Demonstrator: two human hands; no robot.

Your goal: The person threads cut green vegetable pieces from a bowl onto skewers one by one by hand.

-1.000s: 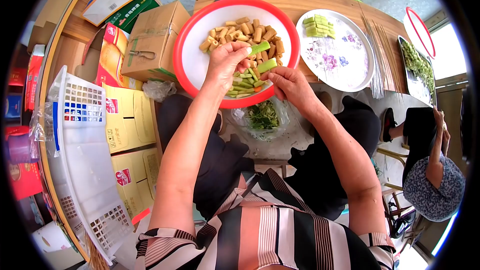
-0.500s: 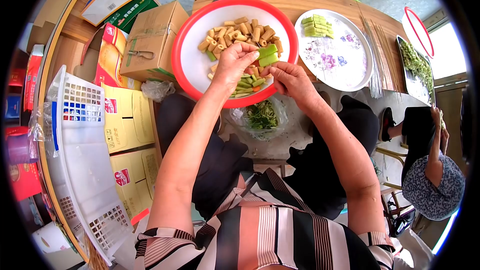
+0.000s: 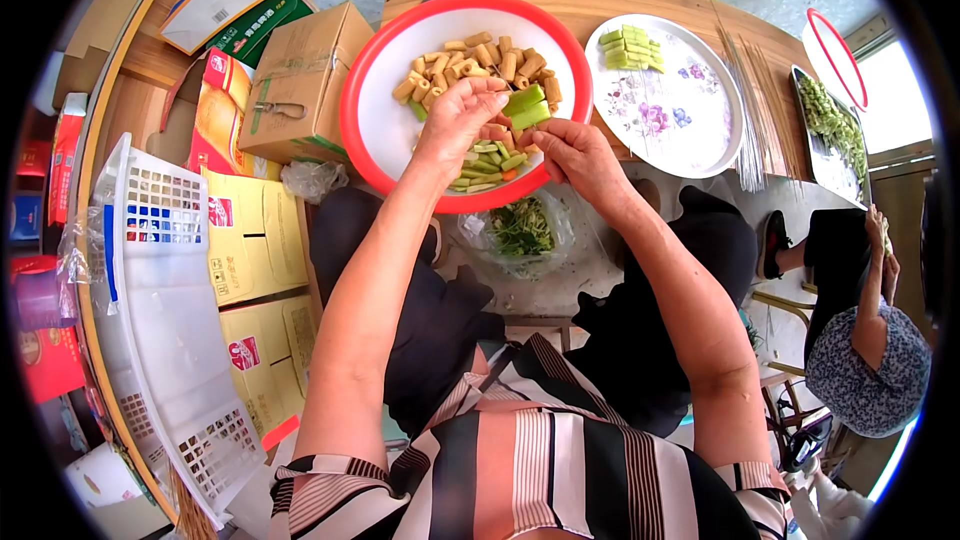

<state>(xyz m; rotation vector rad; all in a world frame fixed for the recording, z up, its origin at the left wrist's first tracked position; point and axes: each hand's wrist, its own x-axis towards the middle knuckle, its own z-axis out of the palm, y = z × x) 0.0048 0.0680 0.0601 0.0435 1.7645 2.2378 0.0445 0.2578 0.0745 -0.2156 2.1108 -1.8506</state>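
Note:
Over the red-rimmed white basin (image 3: 362,145), two pale green vegetable stem pieces (image 3: 529,108) sit side by side between my hands. My left hand (image 3: 462,128) is closed, its thumb and fingertips pinched at their left edge. Just below them, my right hand (image 3: 580,158) is closed in a pinch too; whatever thin thing is in it is too small to make out. The basin holds brown tube-shaped pieces (image 3: 478,55) at the back and cut green pieces (image 3: 487,162) at the front, partly hidden by my left hand.
To the right, a flowered white plate (image 3: 660,145) bears a row of green pieces (image 3: 630,47). Thin metal skewers (image 3: 738,110) lie beyond it, beside a tray of greens (image 3: 835,130). Below hangs a plastic bag of leaves (image 3: 522,230). Cardboard boxes (image 3: 310,90) stand left; another person (image 3: 865,360) sits right.
The green pieces have tilted slightly and shifted a little left, with both hands close by. My left fingertips have drawn up and back somewhat from their front face. The view has moved slightly.

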